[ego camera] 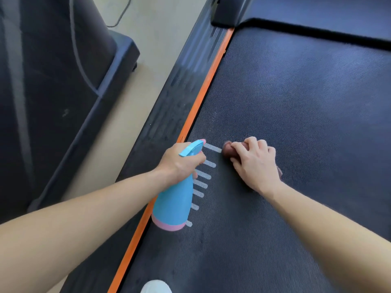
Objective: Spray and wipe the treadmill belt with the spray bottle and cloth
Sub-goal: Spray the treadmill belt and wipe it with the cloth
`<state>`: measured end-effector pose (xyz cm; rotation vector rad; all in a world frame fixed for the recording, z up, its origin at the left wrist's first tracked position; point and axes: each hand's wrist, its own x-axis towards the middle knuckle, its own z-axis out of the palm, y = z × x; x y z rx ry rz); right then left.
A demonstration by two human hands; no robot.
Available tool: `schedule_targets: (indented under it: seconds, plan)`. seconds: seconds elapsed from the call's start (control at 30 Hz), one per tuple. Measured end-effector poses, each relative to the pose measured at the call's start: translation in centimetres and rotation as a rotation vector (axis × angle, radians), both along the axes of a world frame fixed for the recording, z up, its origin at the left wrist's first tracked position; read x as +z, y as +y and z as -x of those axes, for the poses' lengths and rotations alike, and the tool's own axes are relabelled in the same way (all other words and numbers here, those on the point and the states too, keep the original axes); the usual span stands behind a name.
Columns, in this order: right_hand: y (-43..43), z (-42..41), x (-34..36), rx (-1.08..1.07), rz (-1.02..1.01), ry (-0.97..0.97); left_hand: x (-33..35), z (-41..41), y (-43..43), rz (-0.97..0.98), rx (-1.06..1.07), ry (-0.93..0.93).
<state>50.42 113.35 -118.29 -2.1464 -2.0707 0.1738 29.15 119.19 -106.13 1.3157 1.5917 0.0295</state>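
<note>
Left hand [179, 161] gripping spray bottle [172, 206], right hand [255, 163] clutching cloth [228, 149] (on belt [296, 102])

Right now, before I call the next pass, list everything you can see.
treadmill belt: one, dark textured, fills the right
orange strip: one, along belt's left edge
spray bottle: one, blue with pink base, held over belt's left edge
white dashes: seven visible, on belt beside bottle
cloth: one, brownish, on belt
floor: beige, left of treadmill
cable: one, grey, on floor, top left
shoe: one, white, bottom edge
left hand: grips bottle's neck
right hand: curled on cloth
</note>
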Motion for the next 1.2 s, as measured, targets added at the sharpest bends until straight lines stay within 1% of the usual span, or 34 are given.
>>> schedule_targets:
  seconds: [0.13, 0.23, 0.33, 0.57, 0.63, 0.7, 0.77, 1.0, 1.2]
  plan:
    - [-4.2, 1.6, -0.1, -0.002, 0.038, -0.02, -1.6, -0.3, -0.5, 0.053, 0.015, 0.014]
    - [-3.8, 1.0, -0.5, 0.009, 0.018, -0.038, -3.0, -0.9, -0.8, 0.063, 0.033, 0.019]
    - [-4.1, 0.9, -1.0, 0.007, -0.016, -0.022, -3.5, -1.6, -1.2, 0.09, 0.051, -0.023]
    - [-4.3, 1.2, -1.1, -0.009, -0.024, -0.013, -3.1, -2.0, -1.7, -0.008, 0.041, 0.03]
    - [-4.5, 1.8, -0.6, -0.068, 0.002, 0.004, -3.0, -1.5, -2.1, -0.035, 0.051, 0.042]
    - [-4.8, 2.8, -0.1, -0.182, 0.034, 0.04, -3.0, -0.9, -2.5, -0.06, 0.073, 0.064]
    - [-5.4, 3.8, 0.2, -0.218, 0.047, 0.032, -2.9, -0.3, -2.6, -0.07, 0.085, 0.079]
    - [-7.3, 4.0, 0.2, -0.123, 0.02, 0.015, -2.7, 1.1, -3.1, -0.04, 0.069, 0.157]
    - [-7.4, 3.8, 0.2, -0.089, 0.016, 0.038, -2.2, 3.6, -4.3, 0.002, 0.085, 0.072]
